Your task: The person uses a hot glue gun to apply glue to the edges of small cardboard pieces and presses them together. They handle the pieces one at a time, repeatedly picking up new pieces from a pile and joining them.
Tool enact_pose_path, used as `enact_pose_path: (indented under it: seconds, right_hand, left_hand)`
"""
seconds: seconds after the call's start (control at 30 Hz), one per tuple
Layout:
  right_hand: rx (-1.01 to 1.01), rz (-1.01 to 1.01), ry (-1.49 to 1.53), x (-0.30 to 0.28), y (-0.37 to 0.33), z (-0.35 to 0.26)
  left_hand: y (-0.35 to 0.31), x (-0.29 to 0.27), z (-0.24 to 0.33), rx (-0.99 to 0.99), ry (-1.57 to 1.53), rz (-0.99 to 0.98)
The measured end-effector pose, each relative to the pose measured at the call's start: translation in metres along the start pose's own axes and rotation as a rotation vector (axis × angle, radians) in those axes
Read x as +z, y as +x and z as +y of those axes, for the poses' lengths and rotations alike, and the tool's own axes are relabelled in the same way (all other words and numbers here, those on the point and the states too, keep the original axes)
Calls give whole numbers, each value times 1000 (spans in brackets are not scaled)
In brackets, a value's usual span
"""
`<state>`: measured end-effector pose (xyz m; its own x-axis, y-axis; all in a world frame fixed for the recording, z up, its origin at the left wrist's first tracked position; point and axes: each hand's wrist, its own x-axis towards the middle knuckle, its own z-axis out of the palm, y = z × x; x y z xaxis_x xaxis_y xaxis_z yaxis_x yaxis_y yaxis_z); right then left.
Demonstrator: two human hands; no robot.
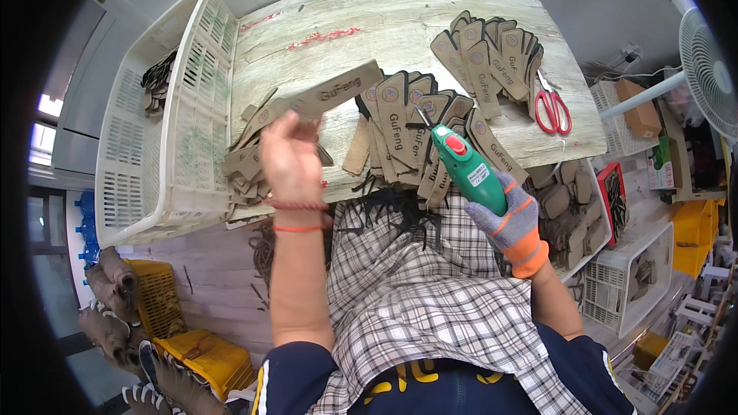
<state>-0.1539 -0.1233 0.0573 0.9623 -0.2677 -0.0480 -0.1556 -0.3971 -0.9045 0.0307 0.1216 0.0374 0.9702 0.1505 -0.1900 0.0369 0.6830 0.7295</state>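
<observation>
My bare left hand (292, 157) is over the table's left side, a red band and a dark band at its wrist. Its fingers are closed on a tan fabric strip (338, 91), a flat piece with dark lettering, beside a loose heap of similar strips (246, 165). A grey and orange glove covers my right hand (507, 223), which is wrapped round a green handheld power tool (469, 161) with a red button and thin metal tip. That tip points at a fanned pile of tan strips with black edging (396, 119) at the table's near edge.
Another fanned pile (484, 61) lies farther right, next to red-handled scissors (552, 111). A white plastic crate (169, 138) flanks the table's left side. Black scraps (392, 211) cover part of my checked apron. Crates of tan pieces (573, 207) and a fan (703, 65) are at right.
</observation>
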Motion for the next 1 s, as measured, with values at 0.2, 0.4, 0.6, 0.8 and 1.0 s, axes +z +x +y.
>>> enact_pose_path:
  seconds: [0.2, 0.4, 0.6, 0.8, 1.0]
  right_hand:
    - [-21, -35, -47, 13, -4, 7]
    - [-22, -13, -68, 19, -9, 11]
    - [38, -16, -1, 18, -7, -1]
    - [-10, 8, -67, 18, -3, 0]
    - [3, 6, -41, 14, 1, -6]
  left_hand:
    - [-55, -4, -44, -598, -148, -37]
    - [-67, 26, -49, -381, -46, -148]
    - [-70, 34, -63, -264, -9, -199]
    - [-71, 29, -70, -238, 27, -220]
    - [-73, 28, -50, -27, 83, -147]
